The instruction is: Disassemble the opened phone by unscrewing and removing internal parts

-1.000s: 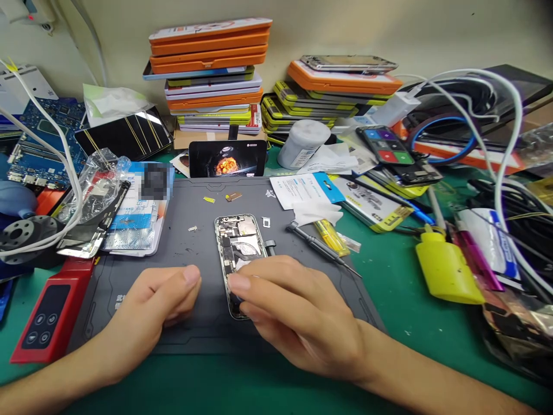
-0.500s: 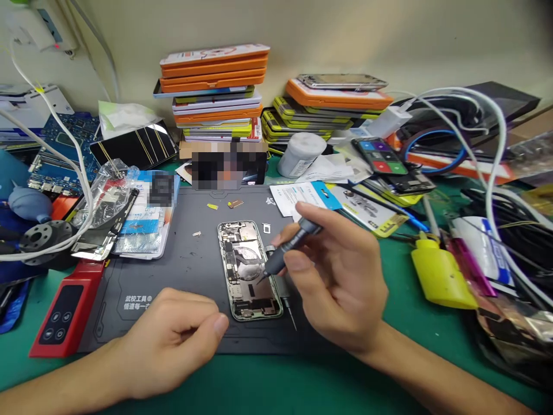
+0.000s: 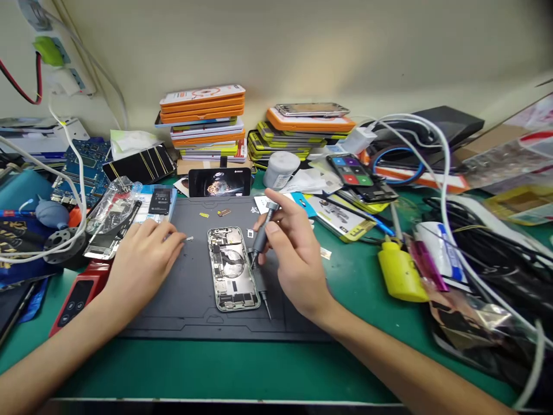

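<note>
On the dark mat lies an opened phone [image 3: 234, 270], its inner parts bare, including a round coil. My right hand [image 3: 298, 262] is closed around a dark grey screwdriver [image 3: 261, 237], held slanted with its tip at the phone's right edge. A second screwdriver [image 3: 265, 297] rests along that same edge, partly hidden. My left hand [image 3: 144, 259] reaches left of the phone, fingers curled together. Its fingertips are at a small metal part [image 3: 189, 238] on the mat; whether they grip it is hidden. A SIM tray [image 3: 250, 233] sits beyond the screwdriver.
Behind the mat [image 3: 181, 311] a lit phone [image 3: 219, 182] leans below stacked orange boxes [image 3: 202, 109]. A phone battery [image 3: 161, 201] lies beyond my left hand. Right of the mat stand a yellow bottle [image 3: 401, 271] and tangled cables [image 3: 458, 230]. A red device [image 3: 80, 297] is at left.
My left hand has moved forward and left, from in front of the phone to the small metal part. My right hand still holds the screwdriver, now more upright. The camera view has shifted.
</note>
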